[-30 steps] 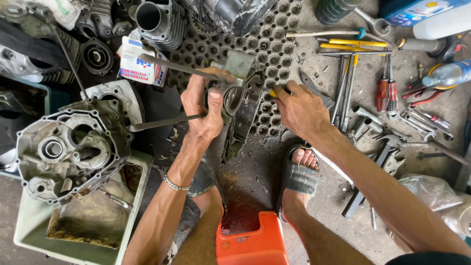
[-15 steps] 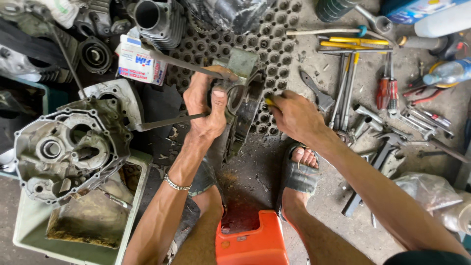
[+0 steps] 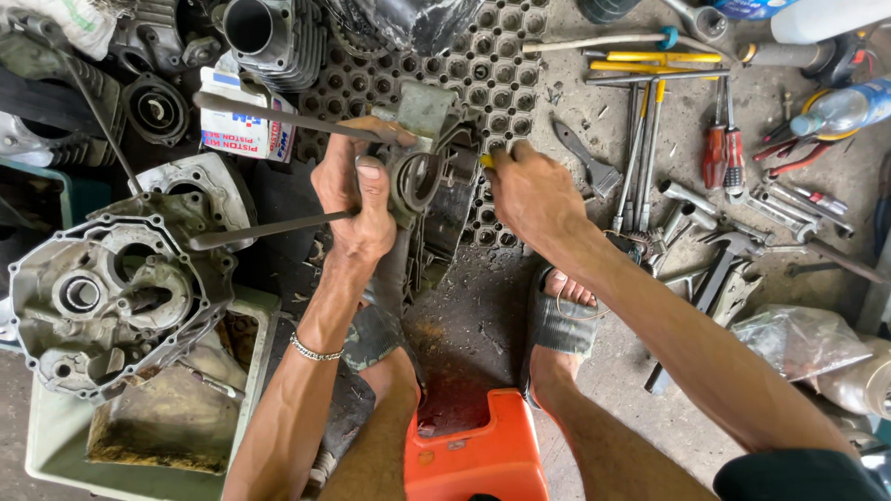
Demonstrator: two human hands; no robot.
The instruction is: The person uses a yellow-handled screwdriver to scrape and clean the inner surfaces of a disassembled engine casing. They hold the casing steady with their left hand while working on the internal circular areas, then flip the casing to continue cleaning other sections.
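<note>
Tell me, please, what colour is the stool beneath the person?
Orange; the stool shows plainly in the head view, at the bottom edge.

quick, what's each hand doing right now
Left hand: closed on the engine case.
Right hand: fingers pinched on a small yellow-tipped tool, mostly hidden.

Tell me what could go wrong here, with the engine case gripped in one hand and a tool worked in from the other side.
The left hand alone steadies the engine case half on the holed rubber mat; a hard push from the right hand could tip it. The yellow-tipped tool might slip toward the left thumb. Loose tools lie beside the sandalled foot, easy to kick or step on.
</note>
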